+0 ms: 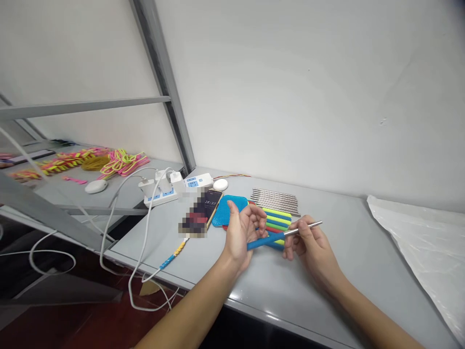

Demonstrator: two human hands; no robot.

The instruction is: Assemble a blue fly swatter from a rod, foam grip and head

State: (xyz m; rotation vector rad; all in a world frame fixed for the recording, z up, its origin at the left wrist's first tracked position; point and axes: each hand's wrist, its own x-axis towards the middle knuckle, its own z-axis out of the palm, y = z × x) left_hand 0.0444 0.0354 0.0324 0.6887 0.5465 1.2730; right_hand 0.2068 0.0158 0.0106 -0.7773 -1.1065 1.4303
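Note:
My right hand [308, 242] pinches a thin silver metal rod [313, 224] between thumb and fingers, its bare end pointing right. The rod's other end sits in a blue foam-like tube [267, 241]. The tube's left end rests against the palm of my left hand [241, 230], whose thumb stands up and whose fingers are loosely curled and apart, not wrapped round the tube. Behind my hands lie several green, yellow, blue and red tubes [278, 220], partly covered by them. A row of bare metal rods [274, 199] lies beyond. Beside my left hand is a blue textured pad [223, 213].
Left of the pad lies a phone [214, 199], partly blurred, with a cable. Power strips [163, 198] with white chargers stand near a grey metal post [178, 121]. A round white object [220, 184] sits by the wall. White plastic sheeting [417, 247] covers the right side.

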